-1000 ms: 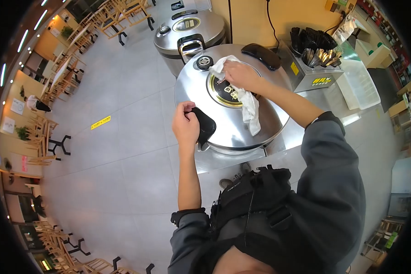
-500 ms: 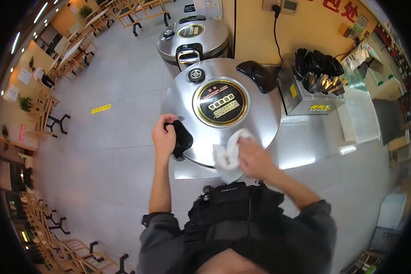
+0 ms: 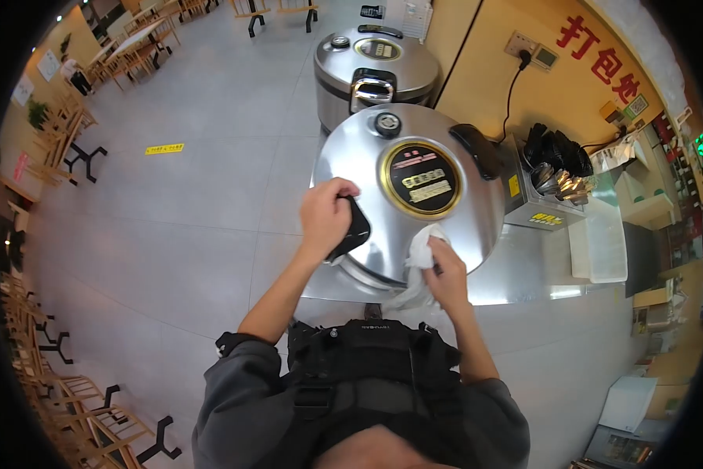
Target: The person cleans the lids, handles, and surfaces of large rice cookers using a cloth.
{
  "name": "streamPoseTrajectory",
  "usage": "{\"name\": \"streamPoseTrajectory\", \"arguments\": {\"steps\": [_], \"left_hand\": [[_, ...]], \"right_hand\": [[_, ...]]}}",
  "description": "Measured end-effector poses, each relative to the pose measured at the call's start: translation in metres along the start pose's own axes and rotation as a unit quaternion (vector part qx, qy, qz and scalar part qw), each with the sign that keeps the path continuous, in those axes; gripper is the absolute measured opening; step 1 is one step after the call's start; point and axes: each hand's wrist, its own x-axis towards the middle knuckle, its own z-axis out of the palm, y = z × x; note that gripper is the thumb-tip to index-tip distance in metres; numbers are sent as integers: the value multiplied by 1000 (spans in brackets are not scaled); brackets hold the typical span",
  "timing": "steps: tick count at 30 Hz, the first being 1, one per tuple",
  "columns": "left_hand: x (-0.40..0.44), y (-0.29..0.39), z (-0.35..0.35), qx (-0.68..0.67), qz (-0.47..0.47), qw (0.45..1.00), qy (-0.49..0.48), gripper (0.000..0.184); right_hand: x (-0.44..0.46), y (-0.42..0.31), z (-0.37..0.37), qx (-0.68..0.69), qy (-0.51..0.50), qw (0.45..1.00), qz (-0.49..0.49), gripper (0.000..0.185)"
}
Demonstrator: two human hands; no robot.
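A large round steel cooker (image 3: 351, 160) with a domed lid stands on a steel counter right in front of me. My left hand (image 3: 328, 215) is wrapped round the black handle (image 3: 358, 228) at the lid's left side. In my right hand (image 3: 447, 273) is a crumpled white cloth (image 3: 420, 254), over the lid's near right edge, with its end hanging down. On the lid are a black and gold round label (image 3: 420, 178), a round vent knob (image 3: 387, 124) and another black handle (image 3: 477, 151) at the far right.
Behind stands a second steel cooker (image 3: 332, 74). On the right, a steel holder (image 3: 527, 205) bears black utensils and spoons, beside a white translucent tray (image 3: 602, 250). Wooden chairs and tables (image 3: 136, 39) line the left, where a person (image 3: 75, 76) is far off.
From across the label, my right hand has come down with the cloth to the lid's near edge. My left hand stays on the handle. The view has shifted and turned.
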Motion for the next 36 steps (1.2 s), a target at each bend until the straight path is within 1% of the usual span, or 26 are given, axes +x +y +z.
{"name": "streamPoseTrajectory", "arguments": {"steps": [2,4,5,6,7,8,9,10,11,12,14,16,17,19,21,22,24,26,27,28,30,31,32,34,35,36], "left_hand": [[-1,1,-1,7,-16,1000,-10,29],[-7,-11,-11,-115,70,991,-25,32],[-17,-12,-23,-163,85,982,-41,34],[-25,-15,-39,-210,108,970,-55,36],[-32,-17,-63,-242,116,960,-80,38],[-40,-19,-84,-273,121,948,-105,41],[-46,-29,-103,-312,111,935,-130,41],[-46,-37,-121,-315,107,933,-134,41],[-49,-45,-139,-435,-10,881,-183,39],[-51,-55,-157,-538,-130,801,-228,37],[-49,-79,-191,-501,-156,811,-258,35],[-48,-95,-215,-479,-132,813,-303,37],[-45,-98,-222,-488,-109,813,-297,37],[-37,-99,-231,-504,-132,805,-283,36],[-26,-111,-236,-516,-147,801,-267,34],[-21,-123,-235,-478,-147,827,-259,31],[-5,-138,-239,-434,-139,855,-249,28],[7,-150,-246,-399,-133,886,-195,20],[13,-158,-248,-396,-128,887,-200,20],[22,-167,-249,-411,-161,881,-169,18],[47,-182,-249,-424,-187,874,-147,17],[61,-187,-247,-429,-188,871,-146,16],[77,-193,-244,-434,-188,869,-145,15],[109,-207,-232,-410,-165,879,-178,16],[124,-214,-227,-383,-150,888,-204,17],[138,-222,-223,-380,-149,887,-216,17]], "right_hand": [[3,-12,6,64,-12,977,204,39],[-11,-11,15,232,-1,931,281,37],[-19,-23,24,261,69,920,284,40],[-7,-50,38,258,77,924,273,40],[3,-91,47,418,113,855,284,43],[6,-120,56,564,143,760,288,47],[-4,-123,78,636,107,711,279,52],[3,-140,98,634,110,711,284,52],[11,-157,125,640,103,684,336,51],[21,-170,148,645,97,651,387,50],[44,-167,191,739,23,587,331,48],[79,-203,204,682,34,660,313,49],[91,-206,209,683,42,656,318,49],[111,-212,221,872,-28,432,227,53],[126,-223,228,878,-14,414,241,55],[136,-224,233,881,-4,397,258,57],[140,-208,256,884,13,393,253,62],[148,-203,273,851,-24,460,250,66],[153,-204,281,857,-22,461,228,67],[157,-202,292,859,-17,462,220,67],[165,-192,314,767,22,579,276,64],[169,-185,318,780,-26,573,250,56],[175,-179,324,779,-19,577,244,56],[200,-174,330,675,7,671,307,51],[213,-163,331,699,7,636,327,48],[223,-154,335,701,19,633,327,48]]}}
